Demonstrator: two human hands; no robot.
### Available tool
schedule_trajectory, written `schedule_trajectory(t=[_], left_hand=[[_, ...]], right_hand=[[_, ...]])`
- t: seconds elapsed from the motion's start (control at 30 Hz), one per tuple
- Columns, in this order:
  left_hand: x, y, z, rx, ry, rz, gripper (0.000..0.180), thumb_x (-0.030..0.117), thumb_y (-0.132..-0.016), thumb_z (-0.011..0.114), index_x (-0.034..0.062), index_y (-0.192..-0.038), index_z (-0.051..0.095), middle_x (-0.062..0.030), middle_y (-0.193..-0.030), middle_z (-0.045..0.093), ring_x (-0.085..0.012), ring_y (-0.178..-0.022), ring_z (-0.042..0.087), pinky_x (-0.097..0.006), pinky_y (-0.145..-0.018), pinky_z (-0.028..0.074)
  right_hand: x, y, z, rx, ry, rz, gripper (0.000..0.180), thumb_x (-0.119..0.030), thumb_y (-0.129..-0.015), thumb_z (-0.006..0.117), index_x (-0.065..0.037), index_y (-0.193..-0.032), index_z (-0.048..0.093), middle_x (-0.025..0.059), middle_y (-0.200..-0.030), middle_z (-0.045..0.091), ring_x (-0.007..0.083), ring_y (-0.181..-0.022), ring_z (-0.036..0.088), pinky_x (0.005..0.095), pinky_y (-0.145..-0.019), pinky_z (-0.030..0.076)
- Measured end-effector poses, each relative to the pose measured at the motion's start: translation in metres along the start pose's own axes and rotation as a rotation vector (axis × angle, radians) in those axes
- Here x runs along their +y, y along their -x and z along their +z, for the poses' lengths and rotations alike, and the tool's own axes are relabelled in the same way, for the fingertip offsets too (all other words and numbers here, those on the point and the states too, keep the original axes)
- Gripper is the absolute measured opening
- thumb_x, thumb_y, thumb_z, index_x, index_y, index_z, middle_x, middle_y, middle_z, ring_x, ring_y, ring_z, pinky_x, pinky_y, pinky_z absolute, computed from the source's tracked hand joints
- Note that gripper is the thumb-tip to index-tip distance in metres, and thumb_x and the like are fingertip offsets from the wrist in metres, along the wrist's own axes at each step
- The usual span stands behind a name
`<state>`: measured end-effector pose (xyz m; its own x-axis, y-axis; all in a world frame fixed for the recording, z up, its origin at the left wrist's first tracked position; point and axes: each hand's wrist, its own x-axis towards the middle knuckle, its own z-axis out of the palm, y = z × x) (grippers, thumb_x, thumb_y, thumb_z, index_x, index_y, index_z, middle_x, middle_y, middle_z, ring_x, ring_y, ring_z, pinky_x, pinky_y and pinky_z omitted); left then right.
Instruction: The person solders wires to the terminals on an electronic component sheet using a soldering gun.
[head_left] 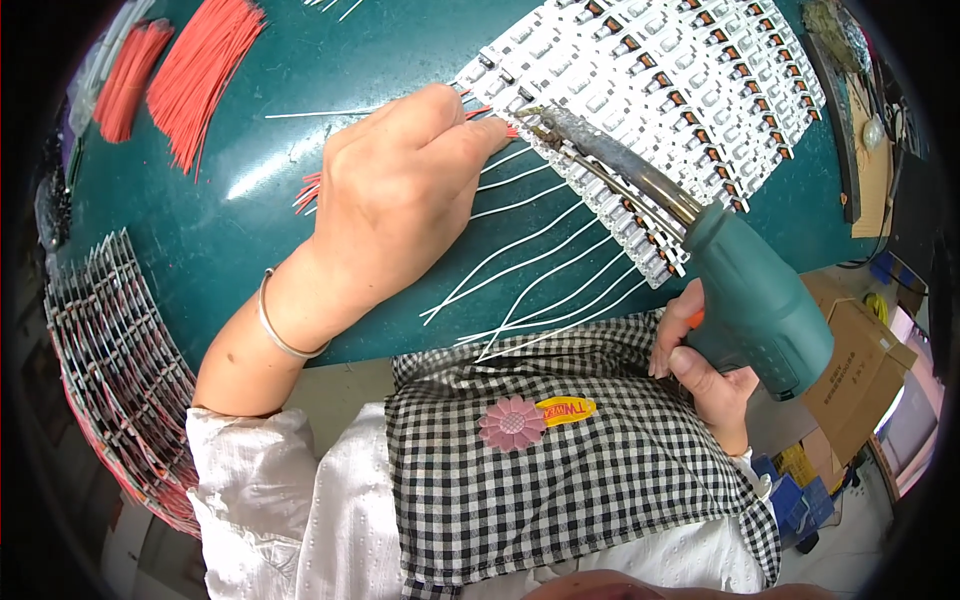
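The left hand [400, 190] lies knuckles-up on the green table [250, 230], its fingers bunched together and pinching a red wire [495, 122] against the near edge of the white boards [660, 90]. More red wire ends [308, 192] poke out from under the hand at its 9 o'clock side.

The right hand [705, 365] is wrapped tight around the grip of a green soldering gun [750, 290]. The gun's dark, crusted tip [535, 118] points toward 10 o'clock and meets the board edge right at the left fingertips.

The boards fan out in overlapping rows from the tip toward 2 o'clock. White wires [530, 260] trail from their near edge toward 7 o'clock, down to the checked apron [560, 470].

Loose red wire bundles [195, 70] lie at 11 o'clock, well apart from the hands. A stack of dark boards [110, 350] stands at 8 o'clock of the left hand.
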<state>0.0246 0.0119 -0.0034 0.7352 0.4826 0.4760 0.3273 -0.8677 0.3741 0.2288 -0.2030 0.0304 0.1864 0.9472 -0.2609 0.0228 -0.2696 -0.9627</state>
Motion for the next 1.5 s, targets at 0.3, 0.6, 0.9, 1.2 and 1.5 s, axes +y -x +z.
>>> schedule_trajectory(t=[0.3,0.6,0.9,1.2,1.5], left_hand=[[-0.001,-0.001,0.0,-0.003,0.013,-0.001,0.018,-0.003,-0.066,0.074,0.0036,-0.082,0.071,-0.0041,-0.062,0.051,-0.0141,-0.049,0.05,-0.026,-0.044,0.039],[0.001,-0.003,-0.001,-0.002,0.019,0.014,0.016,-0.001,-0.068,0.074,0.0058,-0.083,0.071,-0.0033,-0.062,0.052,-0.0149,-0.049,0.051,-0.026,-0.044,0.04],[0.002,-0.003,-0.001,-0.011,0.005,0.011,0.015,-0.001,-0.068,0.073,0.0054,-0.081,0.07,-0.0036,-0.064,0.053,-0.0158,-0.051,0.053,-0.026,-0.046,0.041],[0.01,0.003,-0.002,0.067,0.0,0.078,0.02,-0.005,-0.063,0.073,0.004,-0.081,0.07,-0.0037,-0.063,0.051,-0.0155,-0.054,0.054,-0.026,-0.046,0.042],[0.01,0.004,0.001,0.001,0.013,0.032,0.021,-0.005,-0.063,0.073,0.0043,-0.083,0.07,-0.0034,-0.061,0.05,-0.0142,-0.052,0.052,-0.027,-0.044,0.04]], right_hand=[[0.002,0.004,0.003,0.005,0.071,0.07,0.056,-0.012,-0.079,0.071,0.006,-0.123,0.041,0.0095,-0.069,0.054,0.016,-0.054,0.051,0.0268,-0.051,0.044],[-0.01,0.001,0.006,0.075,-0.036,0.067,0.047,-0.015,-0.077,0.072,0.006,-0.108,0.044,0.0094,-0.06,0.052,0.0158,-0.049,0.049,0.026,-0.047,0.043],[-0.014,0.001,0.002,0.14,-0.235,0.02,0.061,-0.017,-0.076,0.07,0.014,-0.119,0.04,0.0097,-0.058,0.05,0.0147,-0.045,0.047,0.0255,-0.041,0.041],[-0.018,0.013,-0.011,0.019,-0.135,0.177,0.032,-0.019,-0.081,0.069,0.001,-0.103,0.06,0.006,-0.078,0.059,0.0179,-0.081,0.058,0.0309,-0.073,0.046],[-0.018,0.011,-0.006,-0.002,0.026,0.258,0.015,-0.017,-0.077,0.07,-0.004,-0.075,0.062,0.0046,-0.081,0.061,0.0224,-0.097,0.058,0.038,-0.086,0.046]])
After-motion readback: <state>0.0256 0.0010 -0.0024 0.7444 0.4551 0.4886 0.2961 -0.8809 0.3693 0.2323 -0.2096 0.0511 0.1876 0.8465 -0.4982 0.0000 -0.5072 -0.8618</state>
